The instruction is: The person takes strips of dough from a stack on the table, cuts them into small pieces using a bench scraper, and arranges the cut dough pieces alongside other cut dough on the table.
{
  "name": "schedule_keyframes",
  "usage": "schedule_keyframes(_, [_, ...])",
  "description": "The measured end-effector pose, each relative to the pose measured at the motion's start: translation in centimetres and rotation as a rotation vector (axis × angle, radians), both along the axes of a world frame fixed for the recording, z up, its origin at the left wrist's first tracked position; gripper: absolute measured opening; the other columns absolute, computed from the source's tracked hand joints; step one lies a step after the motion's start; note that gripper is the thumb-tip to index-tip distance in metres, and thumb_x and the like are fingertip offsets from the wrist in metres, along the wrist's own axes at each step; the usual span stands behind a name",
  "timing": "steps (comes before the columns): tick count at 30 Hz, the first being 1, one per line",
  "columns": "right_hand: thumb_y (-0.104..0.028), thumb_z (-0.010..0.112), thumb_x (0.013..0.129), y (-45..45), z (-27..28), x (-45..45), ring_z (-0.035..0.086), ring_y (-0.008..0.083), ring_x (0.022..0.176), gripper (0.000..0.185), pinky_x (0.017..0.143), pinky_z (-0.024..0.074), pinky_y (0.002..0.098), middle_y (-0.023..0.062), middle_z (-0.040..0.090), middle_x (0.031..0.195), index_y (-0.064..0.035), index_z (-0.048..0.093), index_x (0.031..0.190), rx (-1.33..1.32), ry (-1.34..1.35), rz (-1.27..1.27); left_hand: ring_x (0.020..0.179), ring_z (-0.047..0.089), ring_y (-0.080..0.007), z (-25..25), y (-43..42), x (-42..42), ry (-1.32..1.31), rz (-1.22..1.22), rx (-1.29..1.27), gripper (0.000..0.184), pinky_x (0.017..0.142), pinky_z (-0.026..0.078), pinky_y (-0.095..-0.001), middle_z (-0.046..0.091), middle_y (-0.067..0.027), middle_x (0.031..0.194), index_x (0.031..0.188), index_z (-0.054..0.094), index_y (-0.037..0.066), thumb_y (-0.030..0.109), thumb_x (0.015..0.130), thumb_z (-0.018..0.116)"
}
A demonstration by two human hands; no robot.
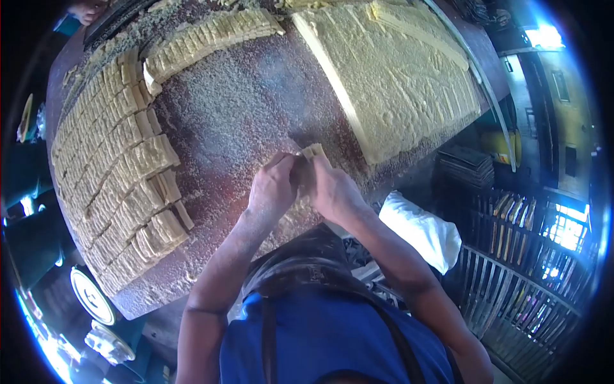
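Both hands are close together over the near edge of the dark red table point(211, 217), which is dusted with pale crumbs. My right hand point(328, 189) has its fingers closed on a small pale yellow piece point(313, 151). My left hand point(274, 184) is beside it, fingers curled together; whatever they hold is too small to make out. Left of the hands lie rows of cut yellow pieces point(109, 166). A large uncut yellow slab point(390, 83) with a straight, pale cut side lies to the right.
A row of cut strips point(211, 38) lies at the table's far side. A white sack point(420, 232) is below the table's right edge, near a slatted rack point(511, 288). A round scale dial point(93, 294) stands at lower left. Another person's hand point(88, 11) shows at top left.
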State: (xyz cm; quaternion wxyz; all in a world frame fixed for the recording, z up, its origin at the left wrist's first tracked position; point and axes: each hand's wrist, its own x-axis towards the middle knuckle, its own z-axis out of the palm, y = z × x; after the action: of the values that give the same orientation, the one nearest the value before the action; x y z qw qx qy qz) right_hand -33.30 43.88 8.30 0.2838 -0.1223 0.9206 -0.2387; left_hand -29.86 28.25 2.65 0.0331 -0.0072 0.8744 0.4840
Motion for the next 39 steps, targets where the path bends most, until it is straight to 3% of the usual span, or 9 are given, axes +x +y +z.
schedule_keyframes(5, [-0.019,0.06,0.094,0.4,4.0,2.4,0.067,0.0492,0.077,0.031,0.071,0.0539,0.0574,0.0299,0.065,0.078,0.0005,0.042,0.111,-0.023,0.059,-0.088,0.099,0.07,-0.0347,0.7,-0.9,0.4,0.086,0.017,-0.034,0.033,0.084,0.057,-0.0399,0.069,-0.0174,0.113,0.113,0.067,-0.003,-0.001,0.08,0.071])
schedule_keyframes(11, [-0.017,0.061,0.093,0.1,5.8,2.7,0.067,0.0505,0.081,0.032,0.072,0.0538,0.0576,0.0313,0.066,0.082,0.0007,0.043,0.114,0.087,-0.102,-0.018,0.094,0.07,-0.0349,-0.5,-1.2,0.3,0.048,-0.03,0.001,0.024,0.08,0.057,-0.0398,0.069,-0.0164,0.106,0.104,0.067,-0.002,-0.001,0.08,0.07])
schedule_keyframes(14, [-0.013,0.061,0.092,-0.9,-1.4,1.5,0.067,0.051,0.083,0.031,0.074,0.0543,0.0577,0.032,0.066,0.083,0.0006,0.043,0.113,0.034,-0.005,-0.013,0.093,0.07,-0.0348,0.2,-1.2,-0.3,0.01,-0.011,0.007,0.021,0.079,0.057,-0.0393,0.069,-0.0163,0.106,0.102,0.068,-0.002,-0.002,0.081,0.067])
schedule_keyframes(21, [-0.016,0.061,0.093,-0.8,2.3,1.6,0.068,0.0488,0.079,0.032,0.07,0.056,0.0544,0.0307,0.065,0.079,0.0027,0.042,0.11,-0.053,-0.044,-0.129,0.095,0.07,-0.0343,0.7,-1.7,1.2,0.125,0.011,0.015,0.028,0.081,0.057,-0.0399,0.068,-0.0175,0.112,0.111,0.066,-0.003,-0.001,0.083,0.067])
schedule_keyframes(23, [-0.018,0.061,0.093,-0.5,3.0,3.3,0.068,0.0474,0.075,0.033,0.067,0.0556,0.0534,0.0295,0.065,0.076,0.0028,0.042,0.111,-0.06,0.103,-0.063,0.096,0.07,-0.0345,1.2,-2.1,1.4,-0.017,0.018,-0.019,0.03,0.082,0.057,-0.0414,0.068,-0.018,0.113,0.111,0.066,-0.003,0.0,0.082,0.07])
schedule_keyframes(27, [-0.018,0.06,0.094,-0.6,3.1,4.7,0.068,0.0466,0.073,0.034,0.065,0.0544,0.0542,0.0288,0.065,0.076,0.0035,0.043,0.114,-0.004,0.157,0.033,0.094,0.069,-0.0361,0.0,-2.5,1.1,0.042,-0.049,-0.057,0.026,0.082,0.056,-0.0422,0.068,-0.0174,0.105,0.106,0.066,-0.003,0.0,0.081,0.07])
schedule_keyframes(30, [-0.016,0.061,0.092,-1.5,4.9,3.8,0.067,0.0486,0.075,0.034,0.068,0.0546,0.055,0.0298,0.065,0.075,0.0039,0.044,0.113,0.11,-0.025,0.007,0.093,0.069,-0.0368,0.6,-2.3,1.1,0.061,-0.025,-0.039,0.022,0.08,0.056,-0.0427,0.069,-0.016,0.099,0.105,0.067,0.0,-0.001,0.083,0.066])
schedule_keyframes(33, [-0.014,0.062,0.089,-2.3,-2.9,2.5,0.067,0.0502,0.078,0.035,0.07,0.0549,0.055,0.0317,0.065,0.077,0.0037,0.044,0.114,0.011,0.074,-0.008,0.089,0.069,-0.0377,-0.2,-2.1,1.4,0.026,-0.024,-0.016,0.02,0.077,0.056,-0.0436,0.069,-0.0166,0.099,0.103,0.067,0.0,-0.001,0.084,0.063])
schedule_keyframes(39, [-0.015,0.062,0.09,-1.3,0.1,2.8,0.066,0.0514,0.077,0.035,0.069,0.0543,0.0565,0.0332,0.064,0.078,0.0052,0.043,0.111,-0.102,0.188,0.014,0.094,0.07,-0.0365,0.2,-3.1,2.0,0.127,0.016,0.023,0.028,0.08,0.057,-0.0419,0.068,-0.0186,0.105,0.109,0.067,-0.002,0.001,0.081,0.069])
